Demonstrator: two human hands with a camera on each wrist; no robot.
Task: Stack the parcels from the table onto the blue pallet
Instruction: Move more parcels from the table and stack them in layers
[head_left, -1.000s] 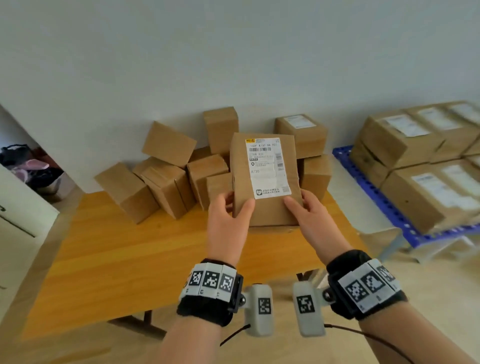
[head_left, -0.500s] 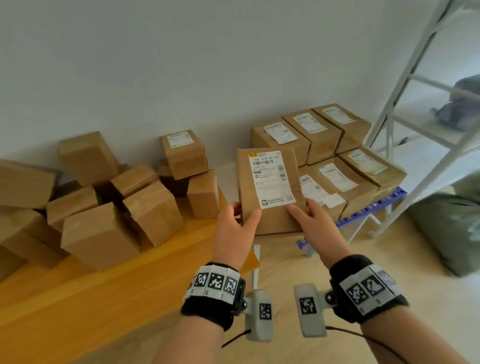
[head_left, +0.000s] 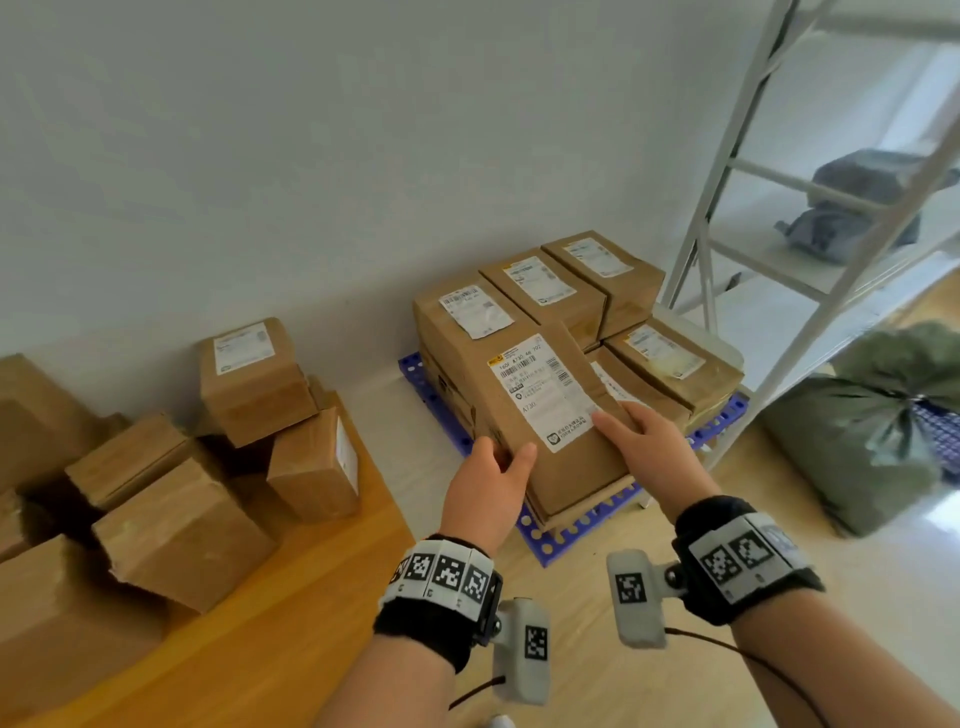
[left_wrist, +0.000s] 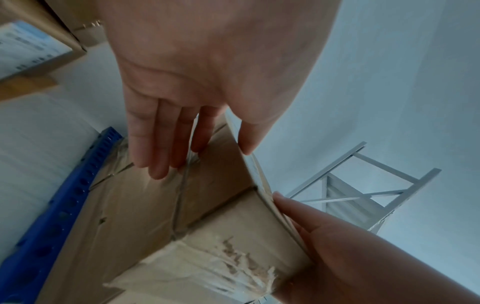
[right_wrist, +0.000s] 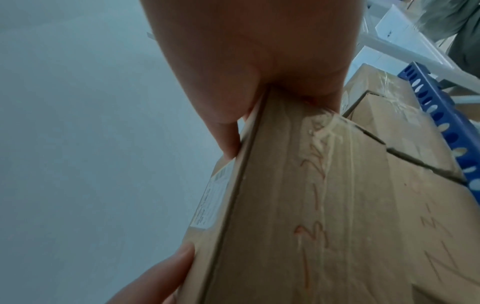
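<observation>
I hold a brown cardboard parcel with a white shipping label, tilted, above the near part of the blue pallet. My left hand grips its near left corner, thumb on top and fingers underneath. My right hand grips its near right edge the same way. In the left wrist view, my left hand's fingers lie flat against the parcel's taped underside. In the right wrist view, my right hand clamps the parcel's edge. Several labelled parcels lie stacked on the pallet. More parcels are piled on the wooden table at left.
A white metal rack stands right of the pallet, with a grey bundle on a shelf. A green sack sits on the floor at far right. The wall runs close behind the pallet and the table.
My view and both hands have swung right, carrying the parcel from above the table to above the pallet. The parcel now tilts, and the grip is unchanged.
</observation>
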